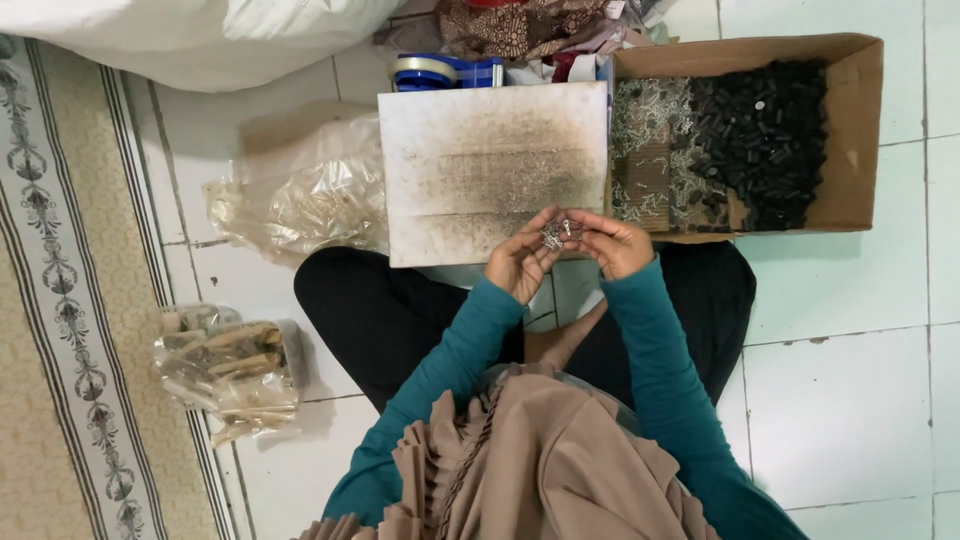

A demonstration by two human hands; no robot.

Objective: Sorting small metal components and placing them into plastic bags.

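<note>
White floor tiles [850, 400] fill the room, with a patterned rug [60, 350] along one side, and a person sits cross-legged on them in teal sleeves and a tan pleated scarf.

Nearest to the body, the two hands meet just above the lap. The left hand [520, 262] is curled narrow, fingertips pinched on a small cluster of metal clips [560, 232]. The right hand [618, 245] is likewise closed down, thumb and forefinger nipping the same cluster from the other side. The cluster sits between both sets of fingertips, over the near edge of a stained white board [470, 170]. It is too small and tangled to show a clear long axis; it looks roughly level, spread across from one hand to the other.

In my judgement the work goes best with a light fingertip grip held low over the board, so that a dropped piece lands there and not on the tiles.

Beside the left knee lies a clear bag of tan sticks [235, 375], and a larger crumpled clear bag [300, 195] rests by the board. Beyond the right hand, an open cardboard box [855, 130] holds silvery bits and a heap of small black cylinders [765, 130]. Farthest off are a blue tape dispenser [445, 72] and a white sack [200, 35].
</note>
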